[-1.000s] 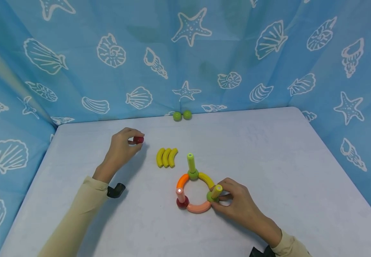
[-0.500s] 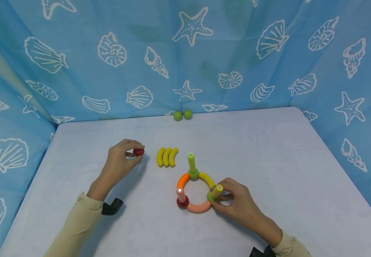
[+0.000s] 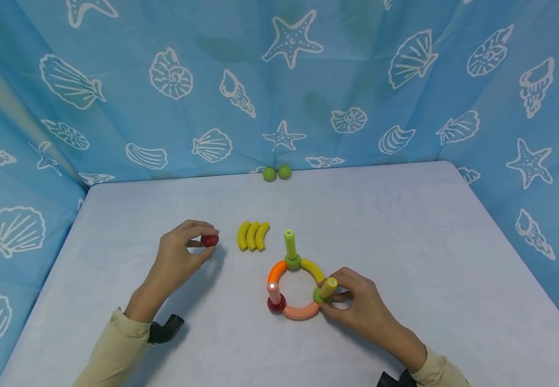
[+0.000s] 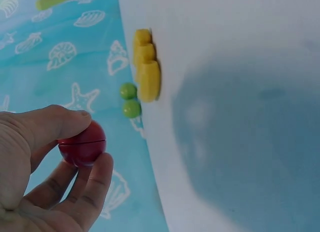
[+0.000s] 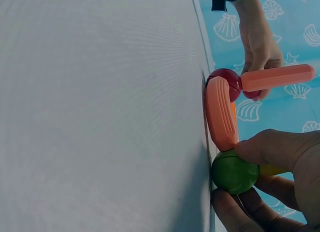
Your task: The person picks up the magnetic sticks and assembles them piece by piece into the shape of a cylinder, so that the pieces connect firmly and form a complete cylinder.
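Note:
My left hand (image 3: 175, 260) pinches a red ball (image 4: 82, 143) between thumb and fingertips, held above the table left of the ring. A dark seam runs round this ball in the left wrist view. My right hand (image 3: 364, 309) grips a green ball (image 5: 234, 173) at the ring's right corner, beside an upright yellow rod (image 3: 328, 288). The ring joins orange (image 3: 274, 272), yellow (image 3: 312, 270) and pink (image 3: 301, 313) curved pieces. Its back green ball (image 3: 293, 263) bears an upright light green rod (image 3: 289, 244); its front-left red ball (image 3: 276, 306) bears a pink rod (image 3: 273, 293).
Three yellow curved pieces (image 3: 252, 236) lie side by side behind the ring, towards the left. At the table's back edge sit two green balls, one left (image 3: 269, 173) and one right (image 3: 284, 172). A blue seashell curtain (image 3: 241, 48) encloses the white table (image 3: 429, 242).
My left hand has come nearer along the table's left side, carrying the red ball. My right hand and the ring have stayed in place.

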The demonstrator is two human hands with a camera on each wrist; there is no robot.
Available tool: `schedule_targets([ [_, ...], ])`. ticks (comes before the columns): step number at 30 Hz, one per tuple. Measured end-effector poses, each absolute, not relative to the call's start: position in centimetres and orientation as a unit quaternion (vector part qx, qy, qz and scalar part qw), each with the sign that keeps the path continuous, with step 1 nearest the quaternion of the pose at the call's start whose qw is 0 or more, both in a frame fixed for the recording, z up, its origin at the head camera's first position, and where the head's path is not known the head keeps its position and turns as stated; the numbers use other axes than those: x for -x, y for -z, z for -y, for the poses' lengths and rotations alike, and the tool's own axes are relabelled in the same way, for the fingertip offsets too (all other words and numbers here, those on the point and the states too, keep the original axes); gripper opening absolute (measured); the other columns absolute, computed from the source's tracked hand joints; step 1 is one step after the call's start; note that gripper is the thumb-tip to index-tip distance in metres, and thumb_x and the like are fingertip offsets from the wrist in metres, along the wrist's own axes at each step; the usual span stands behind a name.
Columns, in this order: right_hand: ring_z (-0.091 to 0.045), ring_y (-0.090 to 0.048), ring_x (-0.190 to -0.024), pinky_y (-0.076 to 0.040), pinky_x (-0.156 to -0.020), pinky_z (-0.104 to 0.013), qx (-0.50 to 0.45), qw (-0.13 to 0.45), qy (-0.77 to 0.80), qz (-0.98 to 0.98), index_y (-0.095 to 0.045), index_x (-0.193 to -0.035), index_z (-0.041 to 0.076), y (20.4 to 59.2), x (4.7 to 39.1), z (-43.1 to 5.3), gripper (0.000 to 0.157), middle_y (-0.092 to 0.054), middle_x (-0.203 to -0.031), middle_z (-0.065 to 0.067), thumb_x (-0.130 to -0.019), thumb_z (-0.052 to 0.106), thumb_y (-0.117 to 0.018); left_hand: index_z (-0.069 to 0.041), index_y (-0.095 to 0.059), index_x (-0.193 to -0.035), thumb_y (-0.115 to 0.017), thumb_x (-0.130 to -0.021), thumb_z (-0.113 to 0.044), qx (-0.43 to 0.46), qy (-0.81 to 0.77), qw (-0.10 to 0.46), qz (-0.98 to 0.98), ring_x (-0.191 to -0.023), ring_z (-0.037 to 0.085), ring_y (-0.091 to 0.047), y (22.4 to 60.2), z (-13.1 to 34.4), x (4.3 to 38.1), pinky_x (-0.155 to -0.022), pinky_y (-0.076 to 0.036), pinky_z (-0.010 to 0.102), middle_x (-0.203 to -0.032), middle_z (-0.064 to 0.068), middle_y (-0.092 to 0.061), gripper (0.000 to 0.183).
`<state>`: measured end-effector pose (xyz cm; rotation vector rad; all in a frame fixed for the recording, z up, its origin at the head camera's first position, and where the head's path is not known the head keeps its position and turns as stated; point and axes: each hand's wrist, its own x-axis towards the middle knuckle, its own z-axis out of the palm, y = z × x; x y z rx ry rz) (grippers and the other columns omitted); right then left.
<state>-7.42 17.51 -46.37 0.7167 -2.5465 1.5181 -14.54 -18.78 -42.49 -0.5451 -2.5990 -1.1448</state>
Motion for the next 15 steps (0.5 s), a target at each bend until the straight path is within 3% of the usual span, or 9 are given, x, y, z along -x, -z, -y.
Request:
schedule_targets([
  [15,-0.015,-0.067,-0.091,-0.059,-0.068,-0.027,-0.225,0.044,-0.499,0.836,-0.071,-0.095,0.015,46.6,7.3,-17.5,0.035,-0.065,-0.100,0.003,-0.070,-0.002,-0.089,-0.004,-0.075,-0.106,-0.085,-0.073,0.007,0.211,0.407,0.106,0.883,-0.096,0.018,-0.066,41.1,16.9,11.9,-0.075,-0.060,0.033,-0.112,0.004,-0.067,0.036],
])
